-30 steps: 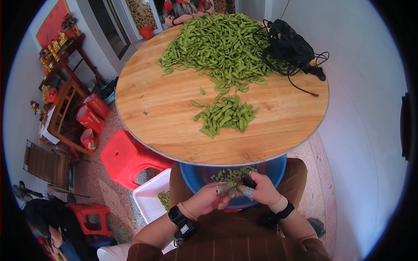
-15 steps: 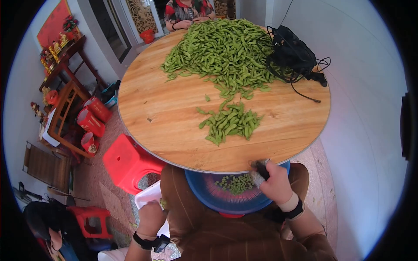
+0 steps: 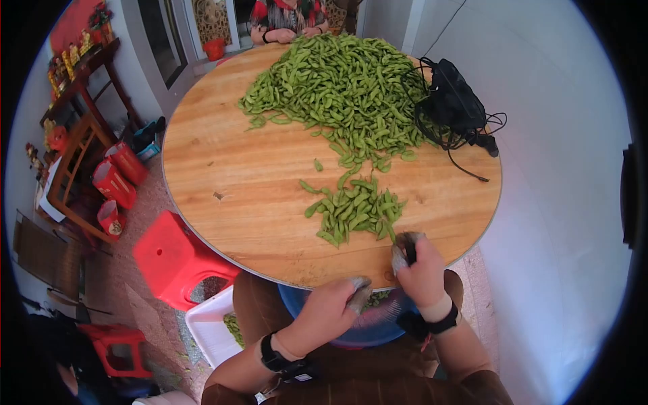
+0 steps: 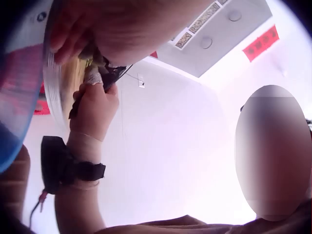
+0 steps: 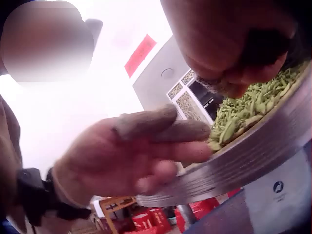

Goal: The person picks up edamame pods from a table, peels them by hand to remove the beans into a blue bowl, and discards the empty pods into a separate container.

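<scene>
My right hand (image 3: 424,277) is over the table's near edge, curled round a small black tool (image 3: 410,251) whose kind is largely hidden by the fingers. Its fingertips meet the end of a green soybean pod (image 3: 391,233) at the near side of a small pod pile (image 3: 358,209). Just left and nearer, my left hand (image 3: 327,314) reaches above a blue basin (image 3: 290,302) with nothing in it. In the right wrist view the left hand (image 5: 131,156) has its fingers extended, thumb and forefinger covered by grey wraps (image 5: 148,123).
A large heap of soybean pods (image 3: 337,88) covers the far part of the round wooden table (image 3: 229,162). A black bag with cables (image 3: 455,98) lies at the right. A white bin (image 3: 202,320) and red stool (image 3: 179,256) stand left. Another person (image 3: 287,20) sits opposite.
Both hands were together over the basin. The left hand went to the white bin, then came back empty toward the right hand. The right hand moved forward to the small pile, keeping the black tool.
</scene>
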{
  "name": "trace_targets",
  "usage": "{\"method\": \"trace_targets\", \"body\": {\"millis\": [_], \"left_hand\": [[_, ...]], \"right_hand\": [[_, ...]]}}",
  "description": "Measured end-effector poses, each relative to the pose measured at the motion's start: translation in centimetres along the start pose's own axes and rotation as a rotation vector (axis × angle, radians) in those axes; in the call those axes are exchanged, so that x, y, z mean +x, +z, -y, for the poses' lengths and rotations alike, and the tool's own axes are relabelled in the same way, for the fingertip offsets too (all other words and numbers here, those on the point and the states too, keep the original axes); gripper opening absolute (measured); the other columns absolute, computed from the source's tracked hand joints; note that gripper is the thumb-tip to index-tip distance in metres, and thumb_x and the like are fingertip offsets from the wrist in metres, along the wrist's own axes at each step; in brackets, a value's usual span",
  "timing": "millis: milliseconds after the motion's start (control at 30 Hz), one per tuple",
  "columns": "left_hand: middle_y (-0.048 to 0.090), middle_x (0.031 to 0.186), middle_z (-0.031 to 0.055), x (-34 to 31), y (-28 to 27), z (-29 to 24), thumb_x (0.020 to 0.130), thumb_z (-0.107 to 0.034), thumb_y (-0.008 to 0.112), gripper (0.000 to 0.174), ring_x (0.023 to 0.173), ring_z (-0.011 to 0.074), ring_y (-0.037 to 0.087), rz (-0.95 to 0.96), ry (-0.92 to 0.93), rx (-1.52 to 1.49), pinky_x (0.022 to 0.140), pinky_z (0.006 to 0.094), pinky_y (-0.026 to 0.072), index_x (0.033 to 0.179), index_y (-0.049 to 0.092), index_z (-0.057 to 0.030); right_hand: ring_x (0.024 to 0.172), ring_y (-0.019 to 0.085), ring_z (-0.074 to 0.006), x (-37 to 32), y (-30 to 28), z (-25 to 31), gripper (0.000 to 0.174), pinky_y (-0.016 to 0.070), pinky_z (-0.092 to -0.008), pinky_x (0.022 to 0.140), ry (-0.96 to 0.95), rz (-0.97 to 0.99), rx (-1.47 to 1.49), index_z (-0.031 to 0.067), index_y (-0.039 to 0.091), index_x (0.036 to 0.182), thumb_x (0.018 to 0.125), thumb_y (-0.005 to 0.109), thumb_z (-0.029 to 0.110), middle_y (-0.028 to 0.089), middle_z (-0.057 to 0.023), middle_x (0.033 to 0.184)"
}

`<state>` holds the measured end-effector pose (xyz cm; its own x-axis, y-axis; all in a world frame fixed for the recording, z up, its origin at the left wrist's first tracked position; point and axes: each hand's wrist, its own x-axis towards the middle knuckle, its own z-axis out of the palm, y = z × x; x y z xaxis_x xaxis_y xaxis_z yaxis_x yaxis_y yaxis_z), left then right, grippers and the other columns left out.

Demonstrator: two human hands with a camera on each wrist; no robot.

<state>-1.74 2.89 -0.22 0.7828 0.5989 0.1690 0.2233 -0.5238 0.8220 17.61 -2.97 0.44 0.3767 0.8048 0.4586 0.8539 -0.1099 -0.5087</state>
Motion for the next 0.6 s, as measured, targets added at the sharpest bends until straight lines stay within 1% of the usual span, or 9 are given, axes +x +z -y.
{"method": "trace_targets", "body": {"millis": [167,233,300,367,400,433,467,533,600], "left_hand": [[0.065,0.087,0.0144,1.7,2.4,-0.4,0.085,-0.004,0.052,0.024,0.079,0.0241,0.064,-0.082,-0.098,-0.342,0.069,0.0329,0.0498,0.108,0.060,0.0004],[0.065,0.085,0.0079,1.8,2.2,-1.6,0.085,0.002,0.046,0.028,0.078,0.0163,0.062,-0.015,-0.363,-0.699,0.068,0.0293,0.0495,0.109,0.059,0.0004],[0.064,0.086,0.0095,1.3,2.1,-1.2,0.082,0.004,0.046,0.028,0.079,0.0171,0.063,-0.073,-0.374,-0.631,0.069,0.0296,0.0503,0.106,0.059,0.0012],[0.064,0.087,0.0111,0.8,2.3,-0.5,0.078,0.006,0.045,0.028,0.079,0.0179,0.064,-0.129,-0.379,-0.554,0.070,0.0299,0.0510,0.102,0.058,0.0020],[0.064,0.087,0.0077,0.7,2.5,-0.3,0.082,0.005,0.047,0.027,0.077,0.0145,0.062,-0.159,-0.261,-0.476,0.069,0.0270,0.0492,0.107,0.058,0.0002],[0.064,0.087,0.0044,0.7,2.5,-0.2,0.087,0.004,0.048,0.027,0.075,0.0111,0.060,-0.185,-0.140,-0.399,0.067,0.0242,0.0474,0.111,0.058,-0.0015],[0.064,0.087,0.0044,0.6,2.3,-0.5,0.087,0.004,0.048,0.027,0.075,0.0111,0.060,-0.176,-0.143,-0.389,0.067,0.0242,0.0474,0.111,0.058,-0.0015],[0.064,0.087,0.0045,0.9,1.3,-2.3,0.087,0.002,0.051,0.025,0.077,0.0138,0.060,0.068,-0.304,-0.555,0.069,0.0259,0.0475,0.110,0.059,-0.0024],[0.064,0.086,0.0052,0.9,2.0,-1.9,0.086,0.001,0.052,0.024,0.077,0.0147,0.060,0.034,-0.224,-0.433,0.070,0.0271,0.0476,0.109,0.060,-0.0027]], "right_hand": [[0.075,0.067,-0.0316,-3.3,-1.6,2.0,0.029,0.0521,-0.0348,0.067,0.168,0.156,0.278,0.0029,0.059,0.101,0.074,0.069,0.006,0.066,-0.0165,0.086],[0.076,0.067,-0.0313,-3.9,-1.7,2.2,0.031,0.0523,-0.0344,0.068,0.102,0.215,0.318,0.0026,0.059,0.104,0.074,0.069,0.006,0.066,-0.0154,0.086],[0.081,0.067,-0.0309,-4.1,-2.2,1.4,0.034,0.0523,-0.0340,0.070,0.052,0.261,0.391,0.0018,0.058,0.106,0.073,0.069,0.006,0.066,-0.0162,0.089],[0.087,0.066,-0.0338,-4.2,-2.9,1.1,0.038,0.0518,-0.0354,0.074,0.208,0.382,0.527,0.0006,0.055,0.111,0.075,0.066,0.007,0.064,-0.0193,0.094],[0.087,0.066,-0.0338,-4.1,-3.1,1.0,0.038,0.0518,-0.0354,0.074,0.214,0.380,0.542,0.0006,0.055,0.111,0.075,0.066,0.007,0.064,-0.0193,0.094],[0.089,0.064,-0.0363,-3.7,-3.4,0.8,0.039,0.0512,-0.0366,0.076,0.211,0.477,0.593,-0.0001,0.054,0.113,0.076,0.063,0.006,0.063,-0.0211,0.095],[0.090,0.063,-0.0388,-3.7,-3.6,0.5,0.040,0.0505,-0.0378,0.078,0.207,0.573,0.642,-0.0008,0.052,0.116,0.077,0.060,0.005,0.062,-0.0229,0.097],[0.090,0.062,-0.0408,-4.3,-3.3,-0.7,0.041,0.0500,-0.0389,0.078,0.143,0.590,0.618,-0.0011,0.051,0.117,0.077,0.057,0.004,0.062,-0.0236,0.095],[0.091,0.060,-0.0428,-4.5,-3.1,-1.2,0.042,0.0494,-0.0401,0.079,0.075,0.610,0.589,-0.0014,0.050,0.118,0.077,0.054,0.003,0.061,-0.0242,0.094]]}}
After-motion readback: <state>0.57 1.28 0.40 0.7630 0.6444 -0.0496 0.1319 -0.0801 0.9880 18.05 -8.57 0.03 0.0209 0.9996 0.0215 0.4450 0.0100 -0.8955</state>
